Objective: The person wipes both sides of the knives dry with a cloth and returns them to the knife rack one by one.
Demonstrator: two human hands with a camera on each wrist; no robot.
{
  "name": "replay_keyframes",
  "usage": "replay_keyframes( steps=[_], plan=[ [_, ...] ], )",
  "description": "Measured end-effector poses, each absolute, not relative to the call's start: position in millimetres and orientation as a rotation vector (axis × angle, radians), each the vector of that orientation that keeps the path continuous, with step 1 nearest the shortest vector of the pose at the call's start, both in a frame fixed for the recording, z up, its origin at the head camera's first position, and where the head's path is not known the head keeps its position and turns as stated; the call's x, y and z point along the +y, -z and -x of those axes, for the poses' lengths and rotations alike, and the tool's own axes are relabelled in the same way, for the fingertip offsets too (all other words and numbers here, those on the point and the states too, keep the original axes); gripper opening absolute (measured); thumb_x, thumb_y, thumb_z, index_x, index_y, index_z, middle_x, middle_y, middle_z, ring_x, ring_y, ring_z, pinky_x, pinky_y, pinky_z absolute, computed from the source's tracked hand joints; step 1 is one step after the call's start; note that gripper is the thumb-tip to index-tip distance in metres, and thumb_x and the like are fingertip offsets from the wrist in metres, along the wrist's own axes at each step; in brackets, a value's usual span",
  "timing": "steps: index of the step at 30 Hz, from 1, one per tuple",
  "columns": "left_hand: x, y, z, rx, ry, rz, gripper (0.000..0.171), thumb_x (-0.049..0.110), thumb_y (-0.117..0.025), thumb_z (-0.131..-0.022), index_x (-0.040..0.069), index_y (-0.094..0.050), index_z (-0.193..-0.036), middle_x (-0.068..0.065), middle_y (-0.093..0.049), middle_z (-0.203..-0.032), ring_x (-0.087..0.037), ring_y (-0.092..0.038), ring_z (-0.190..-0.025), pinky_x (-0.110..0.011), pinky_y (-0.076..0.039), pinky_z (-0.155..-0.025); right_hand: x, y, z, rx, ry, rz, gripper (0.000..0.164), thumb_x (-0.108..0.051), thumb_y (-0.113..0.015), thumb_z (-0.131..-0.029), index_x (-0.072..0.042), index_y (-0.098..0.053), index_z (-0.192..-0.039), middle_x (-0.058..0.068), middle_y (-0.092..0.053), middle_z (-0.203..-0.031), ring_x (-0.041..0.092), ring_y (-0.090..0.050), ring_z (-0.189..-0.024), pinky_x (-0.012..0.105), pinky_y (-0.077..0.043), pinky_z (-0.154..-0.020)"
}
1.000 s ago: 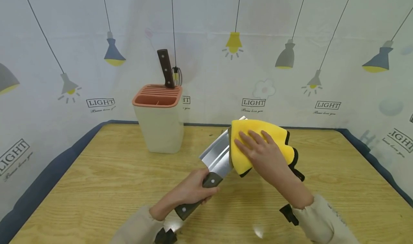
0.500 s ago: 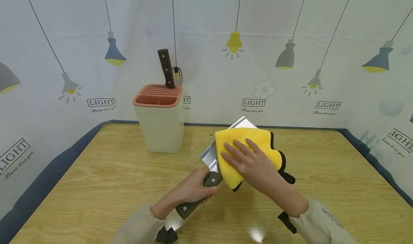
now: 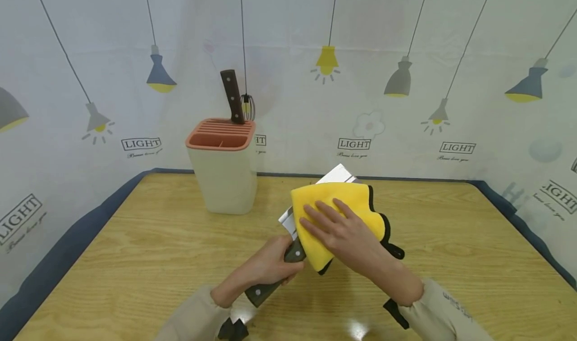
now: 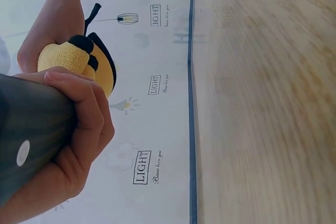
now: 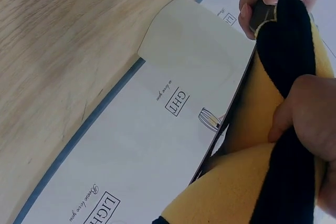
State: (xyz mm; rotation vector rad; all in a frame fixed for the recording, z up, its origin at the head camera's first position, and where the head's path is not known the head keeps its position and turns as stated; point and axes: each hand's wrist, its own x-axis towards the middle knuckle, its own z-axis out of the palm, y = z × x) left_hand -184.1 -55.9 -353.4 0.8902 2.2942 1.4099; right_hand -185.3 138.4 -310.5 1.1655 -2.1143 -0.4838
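My left hand grips the dark handle of a cleaver, its wide steel blade slanting up and away to the right. A yellow cloth with black trim covers most of the blade; the blade's far tip and a strip by the handle show. On top of the cloth lie the fingers of my right hand, while its thumb presses into the cloth from below in the right wrist view. In the left wrist view, my left fingers curl round the handle, above the wooden table.
A pale knife holder with an orange slotted top stands at the back left of the table. From its slots rises one dark-handled knife. A white backdrop with printed lamps closes off the back and sides.
My right hand has slid with the cloth down and left along the blade, toward the handle, baring the blade's far end. The left hand and cleaver have hardly moved.
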Motion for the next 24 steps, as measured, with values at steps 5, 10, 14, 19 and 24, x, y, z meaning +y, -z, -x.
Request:
replay_keyframes(
  steps=[5,10,14,19,24],
  plan=[
    [-56,354,183,2.288,-1.393,-0.903,0.008,-0.002,-0.051,-0.079,-0.002,-0.048,-0.087,0.002,-0.047,-0.049,-0.006,-0.042,-0.036,-0.017,-0.036,-0.035,138,312,189,-2.134,0.47,-1.17,0.055,-0.005,-0.072,-0.068,-0.016,-0.057,-0.12,0.006,-0.05,-0.127,0.025,-0.048,-0.115,0.043,-0.037,-0.095],
    [-55,353,181,2.277,-1.399,-0.924,0.006,-0.003,-0.052,-0.077,-0.001,-0.048,-0.081,0.002,-0.046,-0.049,-0.006,-0.042,-0.036,-0.018,-0.036,-0.035,138,314,195,-2.172,0.428,-1.146,0.06,-0.003,-0.071,-0.068,-0.015,-0.052,-0.124,0.006,-0.048,-0.129,0.025,-0.047,-0.116,0.043,-0.038,-0.094],
    [-55,353,179,2.28,-1.426,-0.918,0.007,-0.001,-0.054,-0.077,0.001,-0.047,-0.077,0.001,-0.045,-0.046,-0.006,-0.042,-0.035,-0.018,-0.036,-0.035,140,316,203,-2.197,0.368,-1.13,0.062,-0.002,-0.071,-0.069,-0.014,-0.05,-0.126,0.007,-0.047,-0.13,0.026,-0.046,-0.117,0.043,-0.039,-0.093],
    [-56,355,177,2.299,-1.412,-0.879,0.008,0.002,-0.056,-0.08,0.001,-0.048,-0.08,0.001,-0.046,-0.047,-0.005,-0.043,-0.035,-0.018,-0.037,-0.035,148,317,210,-2.237,0.295,-1.105,0.066,-0.002,-0.075,-0.066,-0.013,-0.049,-0.127,0.008,-0.047,-0.13,0.027,-0.044,-0.118,0.045,-0.04,-0.091],
    [-58,358,175,2.318,-1.391,-0.863,0.009,0.002,-0.056,-0.08,0.002,-0.048,-0.083,0.002,-0.047,-0.048,-0.005,-0.043,-0.036,-0.018,-0.037,-0.035,158,318,216,-2.287,0.247,-1.062,0.074,-0.003,-0.079,-0.06,-0.01,-0.049,-0.127,0.011,-0.046,-0.13,0.028,-0.043,-0.119,0.046,-0.04,-0.09]
  ],
)
